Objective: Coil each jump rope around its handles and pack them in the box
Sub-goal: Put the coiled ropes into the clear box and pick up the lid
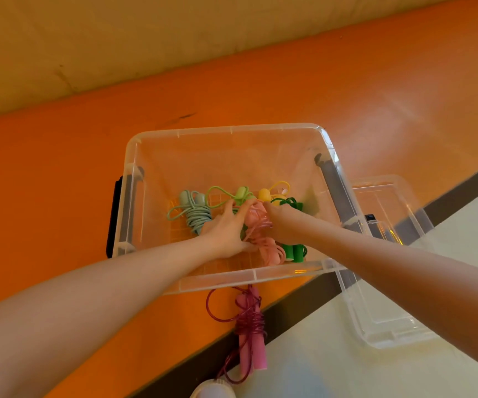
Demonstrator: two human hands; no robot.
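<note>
A clear plastic box (226, 130) sits on the orange floor. Inside lie several coiled jump ropes: a pale blue one (196, 211), a light green one (242, 193), a yellow one (265, 193) and a dark green one (294, 251). Both my hands reach into the box around a pale pink coiled rope (260, 231). My left hand (227, 231) holds its left side with the fingers curled over it. My right hand (285, 225) grips its right side. A magenta coiled rope (250, 326) lies on the floor just in front of the box.
The clear lid (387, 282) lies to the right of the box, partly under its corner. A dark stripe (289, 317) divides the orange floor from a pale area. A yellow mat (117, 38) runs along the back. A white shoe tip (213, 390) shows at the bottom.
</note>
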